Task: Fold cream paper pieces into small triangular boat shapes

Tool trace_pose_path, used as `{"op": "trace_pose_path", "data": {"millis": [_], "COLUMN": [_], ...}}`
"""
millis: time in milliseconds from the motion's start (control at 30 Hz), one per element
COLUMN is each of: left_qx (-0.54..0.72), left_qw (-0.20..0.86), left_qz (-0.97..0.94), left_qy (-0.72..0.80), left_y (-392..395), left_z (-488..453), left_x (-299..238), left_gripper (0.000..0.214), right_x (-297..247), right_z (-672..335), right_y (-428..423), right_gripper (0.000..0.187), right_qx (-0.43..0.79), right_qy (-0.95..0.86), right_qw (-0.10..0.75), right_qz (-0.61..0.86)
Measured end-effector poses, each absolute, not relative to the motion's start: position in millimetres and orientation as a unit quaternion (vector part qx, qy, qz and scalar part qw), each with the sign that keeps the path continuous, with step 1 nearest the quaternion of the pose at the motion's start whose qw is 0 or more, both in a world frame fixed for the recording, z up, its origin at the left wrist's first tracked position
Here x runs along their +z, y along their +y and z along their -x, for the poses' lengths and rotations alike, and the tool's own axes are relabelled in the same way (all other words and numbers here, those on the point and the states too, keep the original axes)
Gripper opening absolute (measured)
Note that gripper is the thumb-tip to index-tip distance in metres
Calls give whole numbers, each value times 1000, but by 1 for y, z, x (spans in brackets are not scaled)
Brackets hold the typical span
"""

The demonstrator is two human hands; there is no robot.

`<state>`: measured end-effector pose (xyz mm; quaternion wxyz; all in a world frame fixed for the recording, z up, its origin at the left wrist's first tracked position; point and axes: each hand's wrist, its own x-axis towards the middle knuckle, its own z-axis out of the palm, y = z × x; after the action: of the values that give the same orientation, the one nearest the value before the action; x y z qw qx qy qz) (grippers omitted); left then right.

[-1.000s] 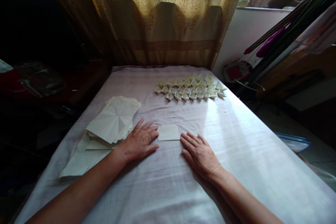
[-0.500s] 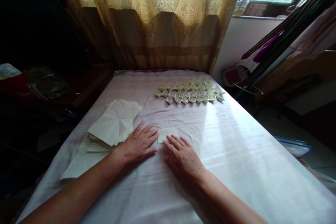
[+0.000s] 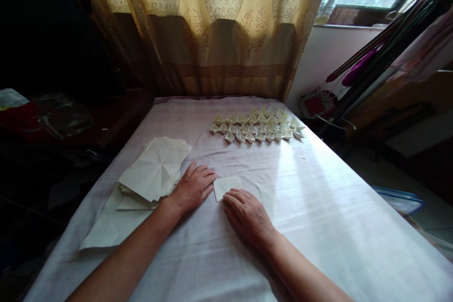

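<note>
A small folded cream paper (image 3: 228,185) lies on the white cloth-covered table (image 3: 318,207). My left hand (image 3: 194,188) rests palm down at the paper's left edge, fingertips touching it. My right hand (image 3: 247,215) lies just below the paper, its fingers bent and their tips pressing on the paper's lower edge. Neither hand lifts anything. Left of my left hand sits a stack of creased cream sheets (image 3: 155,167). Farther back, several small folded paper pieces (image 3: 255,128) lie in rows.
A patterned yellow curtain (image 3: 219,23) hangs behind the table. Poles and fabric lean at the right (image 3: 382,52), with a blue-rimmed basin (image 3: 399,198) below the table's right edge. Dark clutter (image 3: 53,113) fills the left side.
My right hand slid left from the paper's right side to its lower edge and curled its fingers. The paper has turned slightly. My left hand stayed beside it.
</note>
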<state>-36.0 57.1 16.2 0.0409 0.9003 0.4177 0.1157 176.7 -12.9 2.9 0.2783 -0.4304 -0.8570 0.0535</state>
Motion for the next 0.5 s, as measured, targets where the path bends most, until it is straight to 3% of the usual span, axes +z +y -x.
{"op": "trace_pose_path", "data": {"millis": [367,500], "left_qx": [197,226], "left_qw": [126,140], "left_qz": [-882,-873], "left_qy": [410,408], "left_y": [45,45], "left_z": [36,36], "left_x": [6,3], "left_gripper": [27,25], "right_x": [-3,1], "right_z": [-183,-184], "right_y": [-11,-9], "right_gripper": [31,26], "right_qx": [59,71], "right_qy": [-833,-845], "right_qw": [309,308], "right_qz": [455,432]}}
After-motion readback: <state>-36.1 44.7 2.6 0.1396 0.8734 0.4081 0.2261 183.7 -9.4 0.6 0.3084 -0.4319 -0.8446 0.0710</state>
